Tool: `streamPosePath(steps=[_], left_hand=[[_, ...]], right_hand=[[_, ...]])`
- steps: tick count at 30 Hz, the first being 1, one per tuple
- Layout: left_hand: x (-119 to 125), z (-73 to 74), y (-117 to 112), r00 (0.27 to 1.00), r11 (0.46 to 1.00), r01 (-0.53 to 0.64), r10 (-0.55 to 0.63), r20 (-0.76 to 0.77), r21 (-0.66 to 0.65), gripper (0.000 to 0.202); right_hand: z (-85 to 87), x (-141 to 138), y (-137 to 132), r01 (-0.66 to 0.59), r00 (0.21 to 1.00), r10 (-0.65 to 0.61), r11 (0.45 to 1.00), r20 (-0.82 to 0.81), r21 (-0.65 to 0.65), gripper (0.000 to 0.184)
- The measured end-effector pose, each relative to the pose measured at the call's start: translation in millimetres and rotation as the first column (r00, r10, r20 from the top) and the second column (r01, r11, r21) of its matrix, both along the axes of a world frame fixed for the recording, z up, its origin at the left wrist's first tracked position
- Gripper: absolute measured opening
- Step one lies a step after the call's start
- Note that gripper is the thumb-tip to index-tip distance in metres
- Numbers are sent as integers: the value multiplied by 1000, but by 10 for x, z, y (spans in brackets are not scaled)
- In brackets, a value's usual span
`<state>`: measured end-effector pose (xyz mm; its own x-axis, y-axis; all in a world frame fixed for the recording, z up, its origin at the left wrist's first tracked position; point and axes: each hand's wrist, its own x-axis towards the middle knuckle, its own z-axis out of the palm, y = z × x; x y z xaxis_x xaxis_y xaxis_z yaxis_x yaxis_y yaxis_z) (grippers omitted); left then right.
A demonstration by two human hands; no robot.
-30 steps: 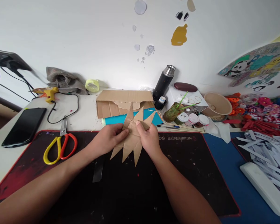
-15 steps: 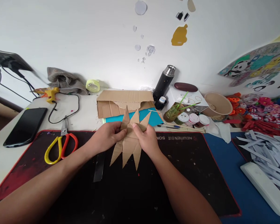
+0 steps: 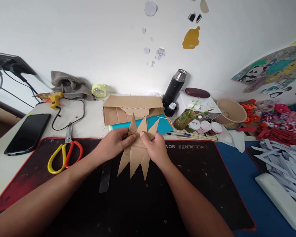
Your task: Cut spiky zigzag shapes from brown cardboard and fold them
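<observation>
A brown cardboard cutout point(image 3: 138, 154) with pointed spikes at its top and bottom is held up over the black mat point(image 3: 192, 191). My left hand point(image 3: 117, 141) grips its left side, thumb on the front face. On the right side my right hand point(image 3: 156, 148) pinches it, its thumb also pressed on the front; the fingers of both hands are mostly hidden behind the cardboard. Scissors point(image 3: 65, 153) with one yellow and one red handle lie left of my left hand. Behind the cutout rest a larger cardboard piece point(image 3: 113, 112) and a blue sheet point(image 3: 162, 125).
A phone point(image 3: 27, 134) and a yellow glue gun point(image 3: 55, 99) with its cord lie at left. Toward the back right stand a black flask point(image 3: 174, 87), a glass jar point(image 3: 181, 121) and small paint pots point(image 3: 194, 125). White paper strips point(image 3: 281, 161) are heaped at far right.
My left thumb has shifted slightly across the cardboard toward the right. The view has moved a little; otherwise both hands keep their hold on the cutout.
</observation>
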<state>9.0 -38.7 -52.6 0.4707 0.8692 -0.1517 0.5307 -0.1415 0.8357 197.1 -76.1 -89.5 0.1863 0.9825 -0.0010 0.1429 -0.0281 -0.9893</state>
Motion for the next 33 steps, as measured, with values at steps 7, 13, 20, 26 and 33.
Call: streamPosePath(steps=[7,13,20,26,33], left_hand=[[-33,-22,33,1000,998,-10,10,11,-60,44],[13,-60,-27,995,998,-62,62,-80,-5,39],[99,-64,-98,956,974,-69,127,-265,218,32],[23,-17,-20,995,995,-43,50,-82,90,39],[65,-73,-66,987,985,-81,101,-126,152,33]], right_hand=[[-29,-32,-13,1,1000,-1,1000,12,6,27],[-81,-67,-19,-7,996,9,1000,87,-24,26],[-118,-72,-6,14,993,-11,1000,121,-22,23],[-38,-41,-18,-14,999,14,1000,48,7,27],[-81,-90,-29,-9,997,9,1000,77,2,25]])
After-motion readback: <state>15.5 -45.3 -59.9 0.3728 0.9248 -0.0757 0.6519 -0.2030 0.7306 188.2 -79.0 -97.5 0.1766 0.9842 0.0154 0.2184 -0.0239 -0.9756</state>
